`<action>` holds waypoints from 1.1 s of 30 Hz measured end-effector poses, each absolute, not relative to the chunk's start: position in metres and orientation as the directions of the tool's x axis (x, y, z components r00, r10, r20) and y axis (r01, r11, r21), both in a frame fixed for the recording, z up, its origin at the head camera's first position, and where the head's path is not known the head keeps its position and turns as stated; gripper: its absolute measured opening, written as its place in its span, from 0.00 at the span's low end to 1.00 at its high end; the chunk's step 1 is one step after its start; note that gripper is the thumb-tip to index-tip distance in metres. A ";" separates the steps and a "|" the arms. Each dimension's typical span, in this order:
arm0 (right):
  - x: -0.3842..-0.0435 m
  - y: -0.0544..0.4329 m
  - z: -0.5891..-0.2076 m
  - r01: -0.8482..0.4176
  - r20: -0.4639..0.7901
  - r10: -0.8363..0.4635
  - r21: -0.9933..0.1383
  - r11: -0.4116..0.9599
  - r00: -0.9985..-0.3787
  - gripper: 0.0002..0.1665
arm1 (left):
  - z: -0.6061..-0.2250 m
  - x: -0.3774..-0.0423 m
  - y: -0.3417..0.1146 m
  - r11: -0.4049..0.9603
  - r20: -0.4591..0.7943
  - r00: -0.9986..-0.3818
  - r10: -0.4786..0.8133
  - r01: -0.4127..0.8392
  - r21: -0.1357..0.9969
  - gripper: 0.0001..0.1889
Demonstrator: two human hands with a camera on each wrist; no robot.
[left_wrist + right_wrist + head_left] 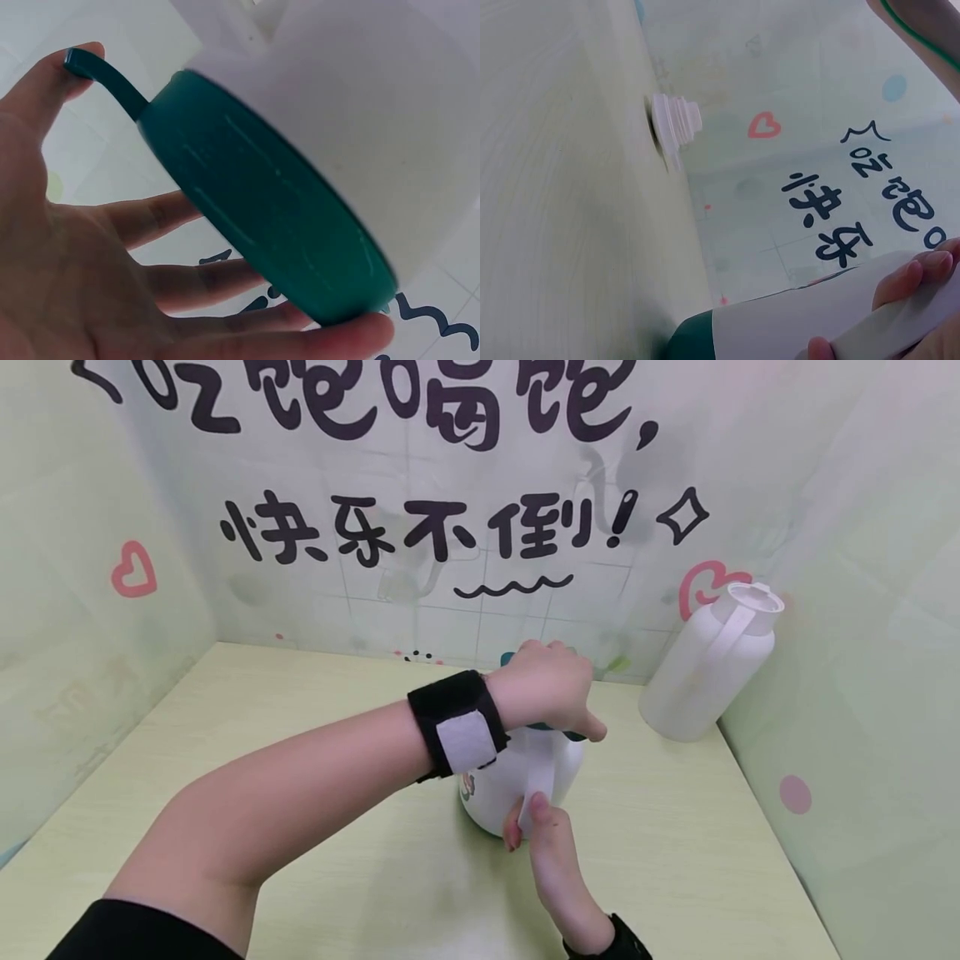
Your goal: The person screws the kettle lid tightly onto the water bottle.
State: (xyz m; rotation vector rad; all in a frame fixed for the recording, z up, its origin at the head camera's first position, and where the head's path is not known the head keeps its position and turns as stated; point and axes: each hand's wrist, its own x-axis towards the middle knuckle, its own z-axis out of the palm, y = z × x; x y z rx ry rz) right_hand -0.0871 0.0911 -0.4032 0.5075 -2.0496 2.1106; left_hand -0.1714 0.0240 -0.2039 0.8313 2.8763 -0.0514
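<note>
A white vacuum jug (491, 797) with a teal lid (262, 202) stands on the table in the middle of the head view. From above, my left hand (543, 685) holds the lid. In the left wrist view its thumb touches the lid's curved tab (105, 79), and the fingers reach round the far rim. My right hand (552, 856) grips the jug's white handle (538, 768), thumb on the near side. A teal base (694, 337) shows on the jug in the right wrist view. Most of the lid is hidden by my left hand in the head view.
A second white jug (708, 668), its top uncovered, stands at the table's back right. A white stepped stopper (675, 120) rests on the table (562, 180) in the right wrist view. Printed cloth walls (420, 568) border the back and both sides.
</note>
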 end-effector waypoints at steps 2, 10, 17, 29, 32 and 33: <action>-0.087 0.091 -0.403 -0.341 0.344 -0.125 -0.939 -0.051 -0.930 0.41 | -0.204 -0.172 0.023 0.842 -0.146 -0.832 0.536 0.539 0.020 0.22; -0.086 0.092 -0.403 -0.335 0.340 -0.129 -0.940 -0.058 -0.932 0.41 | -0.203 -0.172 0.019 0.827 -0.144 -0.816 0.560 0.559 0.055 0.20; -0.087 0.092 -0.404 -0.354 0.358 -0.132 -0.934 -0.058 -0.924 0.41 | -0.201 -0.172 0.015 0.807 -0.150 -0.794 0.590 0.584 0.085 0.20; -0.087 0.093 -0.406 -0.360 0.366 -0.139 -0.931 -0.069 -0.920 0.41 | -0.201 -0.177 0.012 0.784 -0.191 -0.762 0.619 0.614 0.094 0.32; -0.088 0.093 -0.406 -0.368 0.375 -0.140 -0.927 -0.070 -0.916 0.41 | -0.200 -0.178 0.011 0.775 -0.203 -0.750 0.630 0.626 0.092 0.34; -0.088 0.093 -0.406 -0.371 0.377 -0.141 -0.926 -0.070 -0.915 0.41 | -0.200 -0.178 0.011 0.772 -0.206 -0.746 0.633 0.629 0.094 0.34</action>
